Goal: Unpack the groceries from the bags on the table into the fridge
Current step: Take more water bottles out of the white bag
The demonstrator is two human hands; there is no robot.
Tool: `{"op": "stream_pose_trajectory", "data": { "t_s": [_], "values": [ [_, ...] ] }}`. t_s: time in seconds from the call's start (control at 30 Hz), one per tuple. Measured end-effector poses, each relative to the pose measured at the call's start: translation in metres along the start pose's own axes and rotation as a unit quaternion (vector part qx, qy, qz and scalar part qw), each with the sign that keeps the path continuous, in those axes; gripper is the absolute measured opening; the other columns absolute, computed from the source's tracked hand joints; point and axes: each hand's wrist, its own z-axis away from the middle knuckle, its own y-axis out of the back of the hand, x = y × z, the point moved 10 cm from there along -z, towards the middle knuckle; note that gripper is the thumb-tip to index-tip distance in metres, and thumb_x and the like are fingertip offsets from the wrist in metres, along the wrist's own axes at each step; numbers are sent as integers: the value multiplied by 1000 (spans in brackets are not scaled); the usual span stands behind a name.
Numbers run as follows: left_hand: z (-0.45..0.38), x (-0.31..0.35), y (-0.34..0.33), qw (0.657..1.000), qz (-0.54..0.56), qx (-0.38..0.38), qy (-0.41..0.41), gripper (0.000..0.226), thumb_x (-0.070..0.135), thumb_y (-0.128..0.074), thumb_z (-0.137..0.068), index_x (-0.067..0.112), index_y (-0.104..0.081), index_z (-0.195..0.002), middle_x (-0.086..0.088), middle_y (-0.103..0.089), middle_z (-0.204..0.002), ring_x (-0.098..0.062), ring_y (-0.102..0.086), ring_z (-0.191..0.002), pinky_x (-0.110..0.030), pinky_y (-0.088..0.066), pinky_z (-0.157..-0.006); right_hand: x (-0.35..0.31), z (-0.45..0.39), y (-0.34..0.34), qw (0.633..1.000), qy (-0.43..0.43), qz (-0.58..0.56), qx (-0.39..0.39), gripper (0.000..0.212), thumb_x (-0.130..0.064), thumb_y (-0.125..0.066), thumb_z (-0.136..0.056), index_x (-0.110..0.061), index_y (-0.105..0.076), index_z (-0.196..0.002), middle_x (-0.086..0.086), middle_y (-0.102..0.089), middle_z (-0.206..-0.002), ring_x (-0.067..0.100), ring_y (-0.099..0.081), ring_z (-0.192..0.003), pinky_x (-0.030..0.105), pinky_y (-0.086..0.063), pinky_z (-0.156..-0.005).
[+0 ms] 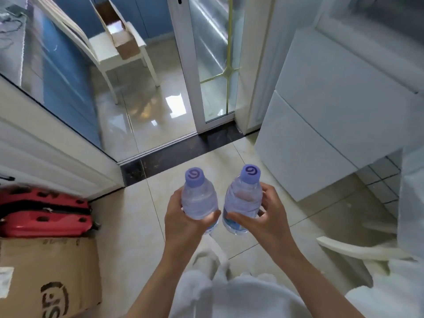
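Observation:
I carry two clear water bottles with purple caps, upright, side by side over the tiled floor. My left hand (183, 216) grips the left bottle (199, 198) around its body. My right hand (263, 214) grips the right bottle (243, 198) the same way. A white appliance with two flat drawer fronts, apparently the fridge (325, 115), stands to the right, its fronts closed. No bags or table are in view.
A cardboard box (48, 274) and a red case (43, 212) sit at the lower left. A sliding glass door (215, 65) is ahead, with a white chair (114, 49) holding a small carton beyond the threshold. A white curved chair back (358, 249) is at the right.

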Motion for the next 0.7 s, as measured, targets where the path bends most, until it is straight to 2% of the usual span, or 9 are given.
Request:
{"op": "stream_pose_trajectory", "data": {
  "t_s": [0.13,0.23,0.27,0.3,0.33,0.4,0.47,0.57,0.7],
  "values": [
    [-68,40,-6,990,-73,-77,-89,68,23,-92,-57,28,-53,-113,-2,-65,-111,-20,-63,-96,-33,-54,-84,-21,-50,-17,999,-7,-8,47,66,-30,-89,-62,-23,-54,-116,-8,-65,-107,14,-65,-97,37,-58,-83],
    [-113,61,-15,984,-64,-125,-114,69,22,-92,-58,28,-54,-115,-1,-66,-116,-20,-64,-99,-39,-56,-88,-37,-76,-17,994,-12,-22,110,61,-28,-89,-60,-37,-52,-108,-19,-64,-103,7,-64,-95,30,-57,-82],
    [-128,66,-21,981,-49,-149,-112,73,22,-92,-58,25,-55,-121,0,-65,-117,-20,-64,-101,-41,-56,-88,-43,-84,-16,991,-13,-25,133,60,-27,-90,-60,-41,-52,-104,-20,-64,-99,5,-64,-94,30,-57,-82],
    [-142,72,-28,978,-35,-171,-113,80,21,-92,-58,24,-53,-128,1,-65,-120,-19,-64,-103,-39,-57,-88,-48,-92,-14,988,-14,-26,152,57,-25,-89,-60,-44,-52,-100,-20,-64,-96,6,-64,-91,32,-57,-81],
    [-155,77,-36,975,-26,-189,-112,89,21,-92,-58,24,-48,-135,3,-64,-122,-15,-64,-104,-32,-57,-86,-51,-99,-13,985,-16,-25,167,56,-22,-89,-62,-47,-53,-96,-19,-64,-94,8,-65,-89,36,-57,-81],
    [-176,90,-51,972,-6,-210,-106,94,16,-92,-58,25,-42,-138,10,-62,-120,-2,-63,-99,-9,-51,-72,-54,-113,-6,980,-26,-28,196,55,-18,-88,-63,-48,-54,-93,-15,-65,-93,13,-65,-88,43,-57,-82],
    [-192,105,-68,968,9,-229,-106,90,13,-92,-59,32,-41,-131,15,-61,-114,5,-62,-92,-5,-47,-66,-56,-124,5,971,-41,-43,230,59,-20,-90,-61,-40,-53,-102,-13,-66,-96,12,-66,-91,43,-56,-85],
    [-216,125,-100,960,16,-259,-105,76,15,-92,-58,39,-41,-110,12,-63,-106,3,-64,-86,-20,-52,-70,-62,-141,29,959,-45,-53,274,67,-20,-91,-57,-28,-54,-112,-9,-67,-102,9,-66,-94,41,-55,-86],
    [-235,167,-156,948,31,-292,-121,73,14,-92,-57,42,-41,-101,14,-62,-103,4,-64,-84,-20,-50,-68,-72,-172,76,944,-44,-46,324,71,-30,-88,-52,-30,-54,-114,-10,-69,-103,8,-66,-96,45,-55,-84]
  ]
}}
